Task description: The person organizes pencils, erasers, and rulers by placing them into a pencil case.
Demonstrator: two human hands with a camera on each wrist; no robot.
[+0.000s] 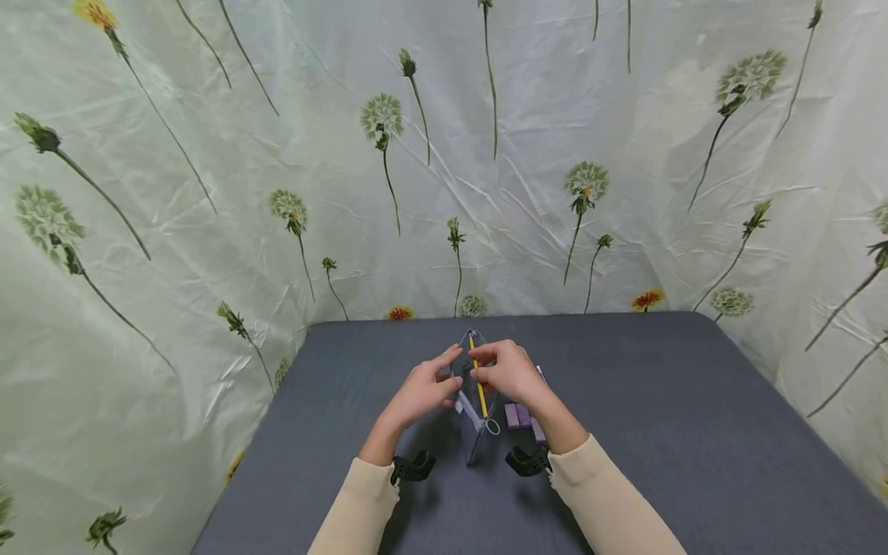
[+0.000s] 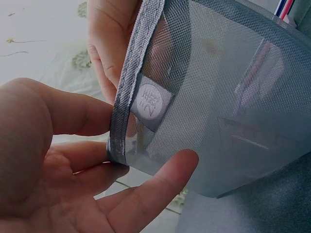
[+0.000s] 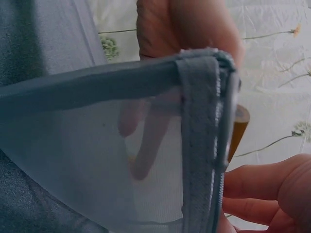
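Note:
A grey mesh zip pouch (image 2: 209, 97) with a fabric label (image 2: 153, 102) stands upright between the hands, its rim at the top. My left hand (image 1: 425, 391) pinches the rim between thumb and fingers, with one fingertip (image 2: 182, 167) resting against the mesh. A yellow pencil (image 1: 482, 397) lies lengthwise along the opening. My right hand (image 1: 509, 374) holds the pencil with its fingertips right at the zipper edge (image 3: 218, 145). In the right wrist view the pencil's end (image 3: 240, 119) shows beyond the pouch corner. Colourful pens (image 2: 285, 8) show past the mesh in the left wrist view.
Several small purple blocks (image 1: 516, 415) lie on the dark grey table (image 1: 659, 432) beside the right wrist. A thin white-tipped item (image 1: 541, 374) is partly hidden behind that hand. A flower-patterned curtain (image 1: 527, 193) hangs behind the table's far edge.

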